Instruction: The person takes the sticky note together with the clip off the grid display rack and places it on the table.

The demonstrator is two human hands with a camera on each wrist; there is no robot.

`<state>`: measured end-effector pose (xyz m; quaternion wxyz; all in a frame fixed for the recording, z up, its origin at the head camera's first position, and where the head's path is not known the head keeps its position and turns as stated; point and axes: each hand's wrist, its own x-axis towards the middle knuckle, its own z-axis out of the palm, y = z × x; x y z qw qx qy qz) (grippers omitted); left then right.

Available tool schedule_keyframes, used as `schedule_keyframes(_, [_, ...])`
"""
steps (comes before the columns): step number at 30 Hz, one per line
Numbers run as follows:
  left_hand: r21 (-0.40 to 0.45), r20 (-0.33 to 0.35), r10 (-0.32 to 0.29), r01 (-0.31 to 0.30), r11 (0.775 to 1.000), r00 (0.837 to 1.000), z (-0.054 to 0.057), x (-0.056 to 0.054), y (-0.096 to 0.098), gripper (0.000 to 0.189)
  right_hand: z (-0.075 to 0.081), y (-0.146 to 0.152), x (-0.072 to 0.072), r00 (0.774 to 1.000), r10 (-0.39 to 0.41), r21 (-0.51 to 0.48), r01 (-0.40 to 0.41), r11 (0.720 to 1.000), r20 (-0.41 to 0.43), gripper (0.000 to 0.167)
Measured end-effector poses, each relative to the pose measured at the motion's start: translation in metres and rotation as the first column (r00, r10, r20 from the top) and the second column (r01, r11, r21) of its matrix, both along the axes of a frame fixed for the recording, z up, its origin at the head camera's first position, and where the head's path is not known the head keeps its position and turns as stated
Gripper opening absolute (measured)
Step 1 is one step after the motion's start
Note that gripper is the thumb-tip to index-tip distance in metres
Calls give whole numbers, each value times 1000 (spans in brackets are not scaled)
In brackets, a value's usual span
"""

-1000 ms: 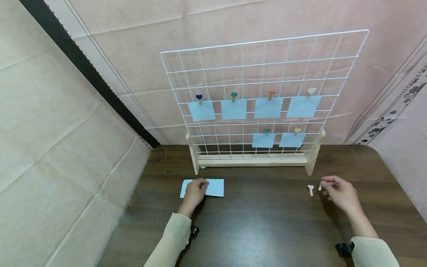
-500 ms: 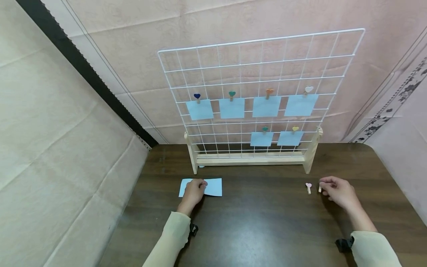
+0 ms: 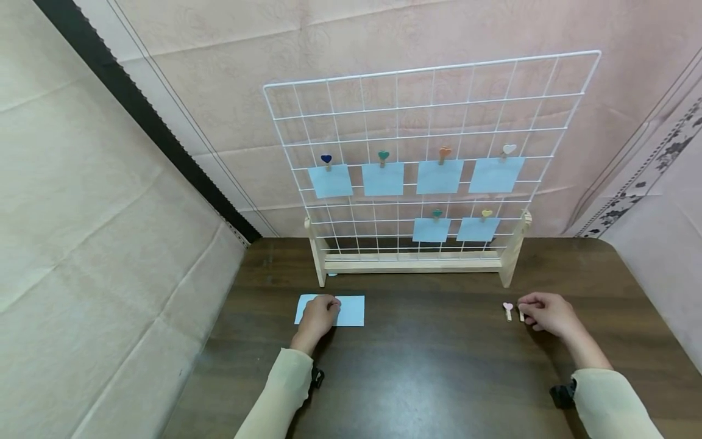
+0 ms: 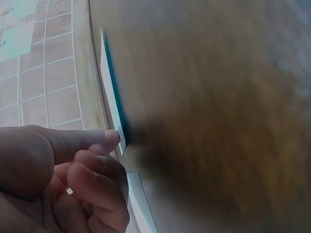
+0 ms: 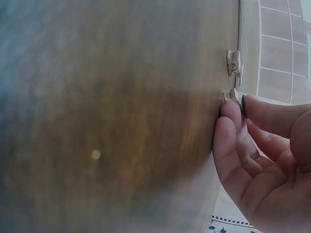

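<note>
My left hand (image 3: 317,318) pinches a pale blue paper card (image 3: 351,311) between thumb and fingers, just above the table. Another blue card (image 3: 302,306) lies partly hidden under that hand; in the left wrist view this lower card (image 4: 141,204) shows below the fingers. My right hand (image 3: 551,314) pinches a small wooden clothespin (image 3: 521,316) at the table's right side. In the right wrist view its dark green end (image 5: 244,107) shows against the thumb. Close by on the table lies a second clothespin with a pink heart (image 3: 507,307).
Behind the hands stands a white wire grid (image 3: 378,110) on a pale wooden base (image 3: 411,266). Several blue cards hang on it in two rows from heart clothespins, such as the orange one (image 3: 444,152). A pale cloth wall (image 3: 109,244) borders the table's left side.
My right hand has shifted slightly left with its clothespin, nearer to the pink-heart one. My left hand stays nearly in place; the card in it has tipped a little.
</note>
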<state>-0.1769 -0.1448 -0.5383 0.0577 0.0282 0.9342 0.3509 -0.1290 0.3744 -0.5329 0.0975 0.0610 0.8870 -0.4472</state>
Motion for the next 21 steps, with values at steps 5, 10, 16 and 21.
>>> schedule_keyframes(5, [11,-3,-4,4,1000,1000,-1,0,-1,19,0,0,-1,1000,5,-4,-5,1000,15,31])
schedule_keyframes(10, [7,-7,-14,14,1000,1000,-1,0,-2,18,1,-1,-1,1000,9,-5,-9,1000,14,30])
schedule_keyframes(16, [13,4,-12,11,1000,1000,0,0,-2,19,1,-3,-1,1000,-2,-2,2,1000,6,29])
schedule_keyframes(21, [20,8,-9,9,1000,1000,0,0,-2,19,0,-4,0,1000,-12,17,12,1000,-9,37])
